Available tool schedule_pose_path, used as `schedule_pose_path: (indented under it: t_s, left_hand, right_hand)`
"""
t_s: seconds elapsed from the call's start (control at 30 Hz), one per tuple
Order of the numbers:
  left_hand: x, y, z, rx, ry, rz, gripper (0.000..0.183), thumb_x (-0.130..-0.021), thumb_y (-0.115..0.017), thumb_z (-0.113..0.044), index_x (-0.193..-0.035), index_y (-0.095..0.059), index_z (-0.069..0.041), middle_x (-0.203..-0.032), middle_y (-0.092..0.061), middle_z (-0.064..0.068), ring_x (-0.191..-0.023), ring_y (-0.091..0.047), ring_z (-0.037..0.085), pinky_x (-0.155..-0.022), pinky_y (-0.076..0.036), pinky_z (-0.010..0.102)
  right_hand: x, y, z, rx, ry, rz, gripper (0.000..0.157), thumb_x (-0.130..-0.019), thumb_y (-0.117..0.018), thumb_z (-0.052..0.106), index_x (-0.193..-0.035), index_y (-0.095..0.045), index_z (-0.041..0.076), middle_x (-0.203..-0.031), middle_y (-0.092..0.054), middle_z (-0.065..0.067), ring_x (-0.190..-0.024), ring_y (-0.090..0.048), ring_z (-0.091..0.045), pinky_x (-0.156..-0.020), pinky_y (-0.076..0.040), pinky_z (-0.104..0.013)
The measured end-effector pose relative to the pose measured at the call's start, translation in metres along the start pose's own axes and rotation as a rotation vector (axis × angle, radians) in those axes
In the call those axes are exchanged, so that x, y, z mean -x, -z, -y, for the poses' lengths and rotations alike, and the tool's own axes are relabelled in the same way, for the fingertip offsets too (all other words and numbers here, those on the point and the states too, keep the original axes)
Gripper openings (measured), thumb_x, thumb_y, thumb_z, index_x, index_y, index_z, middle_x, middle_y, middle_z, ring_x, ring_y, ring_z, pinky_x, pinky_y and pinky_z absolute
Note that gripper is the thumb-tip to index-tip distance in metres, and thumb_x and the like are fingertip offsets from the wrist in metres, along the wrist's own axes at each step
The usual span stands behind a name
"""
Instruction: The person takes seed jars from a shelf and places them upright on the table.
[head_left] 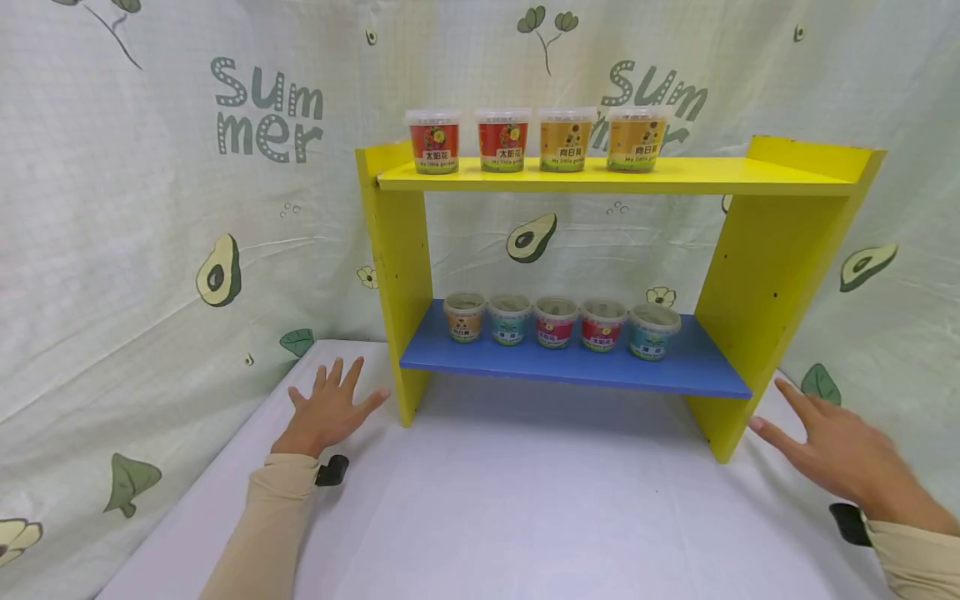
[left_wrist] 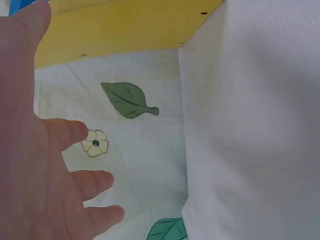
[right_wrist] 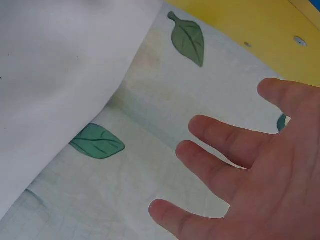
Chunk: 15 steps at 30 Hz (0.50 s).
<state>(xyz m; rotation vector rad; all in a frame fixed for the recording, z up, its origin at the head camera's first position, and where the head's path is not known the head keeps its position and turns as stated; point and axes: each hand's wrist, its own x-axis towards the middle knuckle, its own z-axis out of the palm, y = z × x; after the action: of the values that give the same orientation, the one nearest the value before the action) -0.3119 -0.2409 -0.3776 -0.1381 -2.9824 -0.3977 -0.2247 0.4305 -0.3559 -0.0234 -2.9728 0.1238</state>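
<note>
A yellow shelf unit (head_left: 780,250) with a blue lower board (head_left: 525,364) stands on the table. My left hand (head_left: 322,414) is left of it, fingers spread, holding nothing; the left wrist view shows that hand (left_wrist: 45,170) near the yellow side panel. Beyond the right side panel is my right hand (head_left: 847,450), also spread and holding nothing, and it shows in the right wrist view (right_wrist: 265,175). On the top board are two red-labelled cups (head_left: 435,150) and two orange-labelled cups (head_left: 566,148). Several smaller cups (head_left: 555,327), with orange, teal and red labels, line the blue board.
A white cloth (head_left: 540,517) covers the table in front of the shelf. Behind and at both sides hangs a pale curtain (head_left: 150,250) printed with avocados, leaves and lettering. Each wrist wears a black strap (head_left: 332,471).
</note>
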Motion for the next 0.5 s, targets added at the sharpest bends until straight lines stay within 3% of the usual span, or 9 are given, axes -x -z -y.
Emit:
schedule_pose_path:
  t_s: [0.23,0.37,0.5]
  left_hand:
    - [-0.003,-0.008,-0.007,-0.011,-0.055,-0.037,0.100,-0.090,-0.026,-0.083,-0.155,-0.036,-0.008,-0.158,-0.028,0.027,-0.144,-0.020,0.052,-0.099,-0.001,0.083]
    - [-0.005,-0.013,-0.012,0.004,-0.098,-0.086,0.094,-0.091,-0.029,-0.081,-0.148,-0.049,-0.010,-0.151,-0.043,0.021,-0.140,-0.034,0.045,-0.102,-0.006,0.080]
    - [-0.005,-0.015,-0.017,0.016,-0.113,-0.088,0.090,-0.092,-0.031,-0.080,-0.144,-0.055,-0.010,-0.144,-0.053,0.016,-0.135,-0.043,0.042,-0.103,-0.009,0.079]
  right_hand:
    - [-0.005,-0.005,0.007,-0.077,0.039,0.042,0.093,-0.099,-0.043,0.063,-0.148,-0.026,-0.015,-0.135,-0.039,-0.047,-0.116,-0.042,-0.066,-0.083,-0.037,-0.076]
    - [-0.005,-0.010,0.015,-0.143,0.052,0.051,0.092,-0.100,-0.043,0.060,-0.147,-0.027,-0.018,-0.134,-0.043,-0.045,-0.116,-0.045,-0.063,-0.084,-0.039,-0.074]
    - [-0.007,-0.013,0.024,-0.237,0.028,0.081,0.090,-0.102,-0.043,0.058,-0.146,-0.027,-0.019,-0.130,-0.048,-0.044,-0.112,-0.050,-0.061,-0.078,-0.045,-0.069]
